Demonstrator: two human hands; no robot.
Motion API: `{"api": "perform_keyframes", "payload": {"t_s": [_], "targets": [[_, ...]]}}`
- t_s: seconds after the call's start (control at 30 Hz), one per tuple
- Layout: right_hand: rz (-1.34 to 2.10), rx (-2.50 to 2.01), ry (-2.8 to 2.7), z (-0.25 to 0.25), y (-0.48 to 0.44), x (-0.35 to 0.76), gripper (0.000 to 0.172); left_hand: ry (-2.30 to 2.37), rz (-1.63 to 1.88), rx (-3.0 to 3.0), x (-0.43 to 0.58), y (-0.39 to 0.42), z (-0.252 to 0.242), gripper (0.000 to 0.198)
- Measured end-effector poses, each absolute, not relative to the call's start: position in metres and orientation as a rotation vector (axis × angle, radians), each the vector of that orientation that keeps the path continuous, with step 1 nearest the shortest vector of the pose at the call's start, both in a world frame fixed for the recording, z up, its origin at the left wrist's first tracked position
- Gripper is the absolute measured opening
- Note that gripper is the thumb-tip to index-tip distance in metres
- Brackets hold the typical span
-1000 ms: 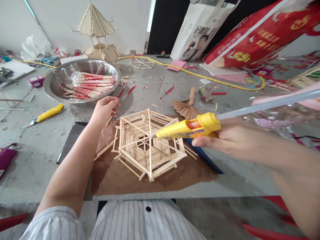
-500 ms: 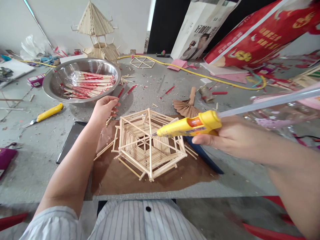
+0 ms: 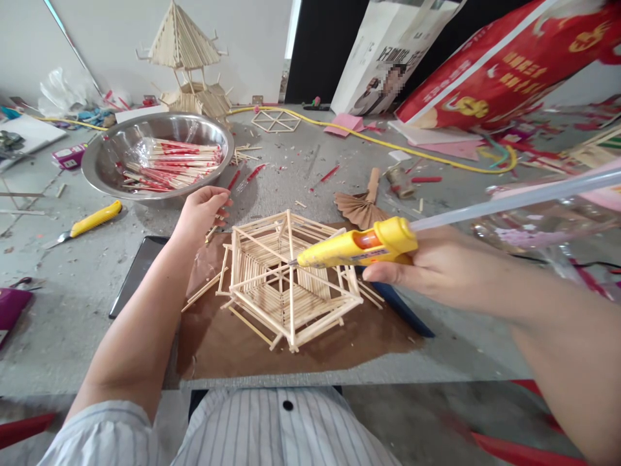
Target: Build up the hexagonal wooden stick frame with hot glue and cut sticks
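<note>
My right hand [image 3: 424, 265] is wrapped round a yellow hot glue gun [image 3: 354, 248], with a long clear glue stick [image 3: 504, 199] running out of its back. The gun's metal nozzle is at the centre of a hexagonal stick frame [image 3: 292, 304], where the crossing sticks meet. Built of pale wooden sticks, the frame has slatted sides and an open, spoked top. Between the frame and the steel bowl, my left hand [image 3: 206, 210] is closed, fingers curled together. Whatever it holds, if anything, is hidden.
A steel bowl [image 3: 92, 169] of wrapped chopsticks [image 3: 179, 162] stands at the left, near a yellow utility knife [image 3: 94, 219]. Brown paper [image 3: 218, 356] lies under the frame. A stick pagoda [image 3: 184, 52] stands behind. A yellow cable [image 3: 388, 142] crosses the table's back.
The glue gun and my right hand have shifted slightly left, bringing the nozzle onto the central joint of the frame. My left hand has stayed in place.
</note>
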State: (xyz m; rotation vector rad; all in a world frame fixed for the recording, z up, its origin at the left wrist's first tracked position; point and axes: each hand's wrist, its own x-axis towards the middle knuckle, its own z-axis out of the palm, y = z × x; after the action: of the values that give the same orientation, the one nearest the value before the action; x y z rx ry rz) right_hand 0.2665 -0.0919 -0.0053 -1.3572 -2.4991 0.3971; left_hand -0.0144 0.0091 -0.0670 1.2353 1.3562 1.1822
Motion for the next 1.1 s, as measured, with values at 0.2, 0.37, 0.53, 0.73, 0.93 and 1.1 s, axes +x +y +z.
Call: {"api": "perform_keyframes", "payload": {"t_s": [0.2,0.37,0.53,0.73,0.93,1.1], "targets": [[0.416,-1.387,-2.471,-0.001,-0.093,0.267,0.047,1.351,1.18,1.239,-0.015,0.009,-0.068,0.021],[0.475,-1.418,-2.471,-0.005,-0.096,0.272,0.049,1.351,1.179,1.241,-0.015,0.01,-0.068,0.021],[0.501,-1.462,-2.439,-0.007,-0.098,0.275,0.052,1.355,1.177,1.241,-0.017,0.011,-0.067,0.021],[0.401,-1.464,-2.459,-0.002,-0.098,0.274,0.055,1.355,1.186,1.255,-0.018,0.01,-0.065,0.022],[0.376,-1.403,-2.514,-0.004,-0.095,0.271,0.053,1.358,1.183,1.255,-0.017,0.009,-0.065,0.022],[0.333,-1.391,-2.518,-0.005,-0.094,0.271,0.055,1.359,1.18,1.26,-0.017,0.01,-0.064,0.023]]}}
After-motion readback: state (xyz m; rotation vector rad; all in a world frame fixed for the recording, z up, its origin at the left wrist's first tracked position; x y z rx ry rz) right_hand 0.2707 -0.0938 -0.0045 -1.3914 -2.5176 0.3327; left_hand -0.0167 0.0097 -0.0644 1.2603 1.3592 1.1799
